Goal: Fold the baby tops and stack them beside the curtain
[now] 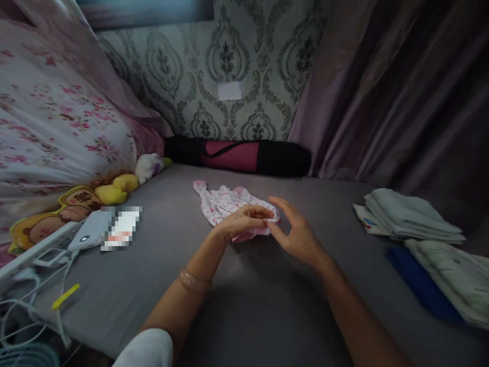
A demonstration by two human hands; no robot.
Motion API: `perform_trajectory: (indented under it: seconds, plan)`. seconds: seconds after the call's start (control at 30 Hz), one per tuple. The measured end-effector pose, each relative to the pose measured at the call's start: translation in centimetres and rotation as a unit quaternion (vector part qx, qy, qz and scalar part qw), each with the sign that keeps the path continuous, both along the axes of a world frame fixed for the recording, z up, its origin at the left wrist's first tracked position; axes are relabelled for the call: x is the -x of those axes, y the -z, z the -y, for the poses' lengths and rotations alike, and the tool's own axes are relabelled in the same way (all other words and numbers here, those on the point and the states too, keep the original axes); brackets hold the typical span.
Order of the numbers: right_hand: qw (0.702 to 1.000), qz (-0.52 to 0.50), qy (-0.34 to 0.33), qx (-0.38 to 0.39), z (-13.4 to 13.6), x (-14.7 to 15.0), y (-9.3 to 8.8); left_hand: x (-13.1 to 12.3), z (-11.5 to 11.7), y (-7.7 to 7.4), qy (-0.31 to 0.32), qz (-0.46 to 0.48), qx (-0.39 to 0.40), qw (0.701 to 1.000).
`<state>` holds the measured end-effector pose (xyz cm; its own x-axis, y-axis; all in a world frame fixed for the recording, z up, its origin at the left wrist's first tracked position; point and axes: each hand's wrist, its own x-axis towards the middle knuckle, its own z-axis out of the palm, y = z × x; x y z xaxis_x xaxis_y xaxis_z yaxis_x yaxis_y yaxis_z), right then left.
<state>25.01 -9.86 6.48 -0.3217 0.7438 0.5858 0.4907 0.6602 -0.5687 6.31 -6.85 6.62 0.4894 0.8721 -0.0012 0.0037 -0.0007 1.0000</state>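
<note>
A small white garment with a pink-red print (217,201) lies crumpled on the grey sheet, one pink-cuffed sleeve stretched to the far left. My left hand (246,223) is closed on its right part, with fingers curled inside or behind a fold near the edge. At that same right edge is my right hand (292,232), its thumb touching or very near the cloth and its other fingers spread apart above. A bracelet circles my left wrist.
Folded pale cloths (412,214) and a blue cloth (424,283) lie at the right. Plush toys (110,192), a power strip (38,255) and cables line the left. Against the wall rests a black and red long bag (233,155).
</note>
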Motion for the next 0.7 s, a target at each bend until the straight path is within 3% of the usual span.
perform_trajectory:
  seconds: [0.1, 0.33, 0.47, 0.6, 0.7]
  plan:
    - [0.998, 0.031, -0.019, 0.055, -0.2, 0.0, 1.2, 0.4, 0.1, 0.2, 0.000, -0.010, -0.003, 1.000]
    - [0.990, 0.082, 0.041, 0.102, -2.4, 0.0, 3.9, 1.3, -0.2, 1.0, -0.063, -0.034, -0.058, 0.996]
    - [0.990, 0.088, 0.046, 0.097, -2.5, -0.1, 3.4, 2.2, -0.2, 0.7, -0.054, -0.084, -0.073, 0.992]
    - [0.986, -0.025, 0.086, 0.143, -2.0, -0.1, 2.0, 3.4, -0.5, 0.3, -0.060, -0.101, -0.061, 0.991]
    - [0.975, -0.127, 0.092, 0.159, -1.9, -0.3, 1.2, 4.0, -1.0, 0.2, -0.110, -0.086, -0.086, 0.986]
